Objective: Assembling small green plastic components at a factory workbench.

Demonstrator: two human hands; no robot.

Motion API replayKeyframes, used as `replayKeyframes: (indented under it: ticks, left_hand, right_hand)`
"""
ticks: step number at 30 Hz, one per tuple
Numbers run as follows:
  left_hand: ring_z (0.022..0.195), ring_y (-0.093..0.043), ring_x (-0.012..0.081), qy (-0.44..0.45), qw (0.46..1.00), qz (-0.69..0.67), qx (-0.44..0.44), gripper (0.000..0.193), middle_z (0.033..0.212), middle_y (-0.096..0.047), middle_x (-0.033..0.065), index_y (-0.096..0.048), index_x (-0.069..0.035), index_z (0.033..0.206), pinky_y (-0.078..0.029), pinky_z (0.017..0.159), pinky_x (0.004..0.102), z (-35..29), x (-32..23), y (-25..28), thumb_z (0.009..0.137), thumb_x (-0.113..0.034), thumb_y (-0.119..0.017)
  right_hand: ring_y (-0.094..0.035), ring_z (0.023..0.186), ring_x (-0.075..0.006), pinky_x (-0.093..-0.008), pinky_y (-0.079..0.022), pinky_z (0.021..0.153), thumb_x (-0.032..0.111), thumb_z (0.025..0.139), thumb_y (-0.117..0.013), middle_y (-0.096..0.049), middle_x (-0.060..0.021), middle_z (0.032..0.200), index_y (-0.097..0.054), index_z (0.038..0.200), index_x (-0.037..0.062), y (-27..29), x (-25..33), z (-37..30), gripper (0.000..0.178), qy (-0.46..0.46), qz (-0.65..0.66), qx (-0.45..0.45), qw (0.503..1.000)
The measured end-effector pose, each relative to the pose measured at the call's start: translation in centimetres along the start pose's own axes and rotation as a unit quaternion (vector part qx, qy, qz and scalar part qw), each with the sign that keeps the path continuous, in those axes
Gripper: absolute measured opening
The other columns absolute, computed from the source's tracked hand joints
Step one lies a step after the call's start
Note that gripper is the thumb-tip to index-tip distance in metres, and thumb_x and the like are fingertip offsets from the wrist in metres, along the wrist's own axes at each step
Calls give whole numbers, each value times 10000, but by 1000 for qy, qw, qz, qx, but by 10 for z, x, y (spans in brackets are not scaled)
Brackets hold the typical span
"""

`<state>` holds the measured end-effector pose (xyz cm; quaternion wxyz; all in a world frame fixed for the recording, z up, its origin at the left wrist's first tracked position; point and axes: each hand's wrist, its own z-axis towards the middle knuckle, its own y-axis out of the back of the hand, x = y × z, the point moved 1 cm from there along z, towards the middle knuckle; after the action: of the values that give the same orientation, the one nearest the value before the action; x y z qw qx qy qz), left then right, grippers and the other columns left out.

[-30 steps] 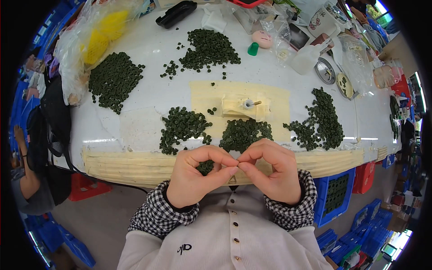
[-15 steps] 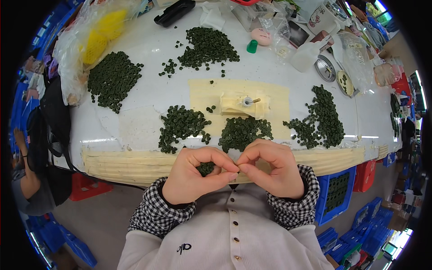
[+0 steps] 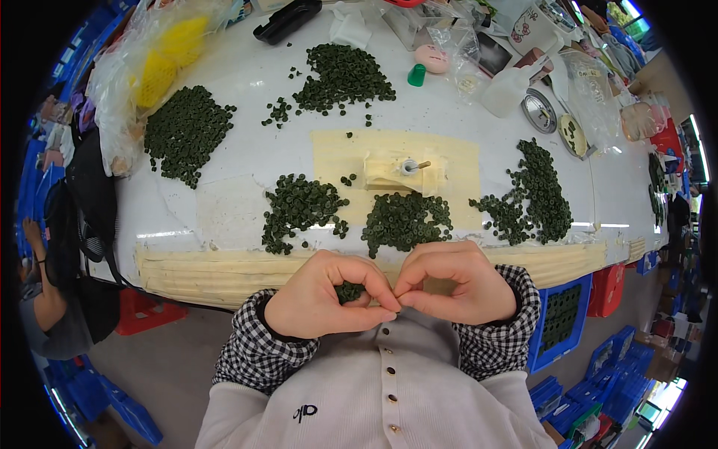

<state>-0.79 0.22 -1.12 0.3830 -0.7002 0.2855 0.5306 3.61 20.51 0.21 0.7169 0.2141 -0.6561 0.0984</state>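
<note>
In front of my chest, just off the table's near edge, both hands pinch with their fingertips meeting. My left hand (image 3: 321,295) is curled around a small clump of dark green ring-shaped pieces (image 3: 349,292), and its thumb and forefinger are pressed together. My right hand (image 3: 460,284) pinches thumb to forefinger against the left fingertips; whatever sits between them is too small to make out. Straight beyond the hands lies a pile of the same green pieces (image 3: 407,221), with another pile (image 3: 299,209) to its left. Behind them stands a tape-wrapped block (image 3: 385,172) with a short upright pin (image 3: 417,166).
More green piles lie at the right (image 3: 542,194), far left (image 3: 191,131) and back (image 3: 344,75). A padded strip (image 3: 209,277) lines the near edge. Bags, a green cap (image 3: 416,74) and a round tin (image 3: 538,111) crowd the back. A blue crate (image 3: 557,322) stands below right.
Both hands have dropped slightly toward my body, still meeting at the fingertips. The right hand has shifted a little to the right. The piles look the same.
</note>
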Motion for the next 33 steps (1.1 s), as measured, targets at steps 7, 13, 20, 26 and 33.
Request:
replayKeyframes:
  ticks: [7,13,20,26,33]
  left_hand:
    - [542,-402,26,-2,1000,-3,22,84,746,-603,-7,-675,-15,824,-341,536,184,1,-2,0,745,11,-683]
    - [566,-422,21,-36,995,-36,-86,77,763,-613,0,-650,0,826,-358,550,182,1,3,3,758,19,-682]
    - [578,-438,23,-58,988,-44,-137,88,769,-621,13,-629,3,816,-374,559,178,1,5,4,758,26,-692]
    - [575,-437,24,-60,988,-32,-136,88,764,-622,11,-632,4,819,-373,553,181,1,5,3,759,24,-693]
    - [587,-444,24,-62,988,-31,-138,82,757,-621,8,-637,3,815,-374,560,179,1,5,4,759,21,-694]
  right_hand:
    - [-576,660,-115,-240,-474,602,12,777,-626,-590,-55,739,-612,799,-13,-2,5,4,36,-53,48,26,997]
    - [-544,654,-94,-230,-451,606,25,811,-615,-584,-43,765,-593,829,-2,-9,-8,1,40,-49,109,-99,988]
    - [-558,658,-103,-228,-451,603,7,800,-629,-576,-45,780,-589,837,-1,-10,-3,2,55,-7,15,-119,993]
    - [-564,649,-113,-227,-456,588,-7,789,-632,-572,-53,785,-592,835,0,-12,2,3,61,5,-30,-117,993]
    - [-557,648,-115,-227,-457,584,-17,775,-643,-570,-56,788,-593,832,0,-13,2,4,78,26,-54,-132,989]
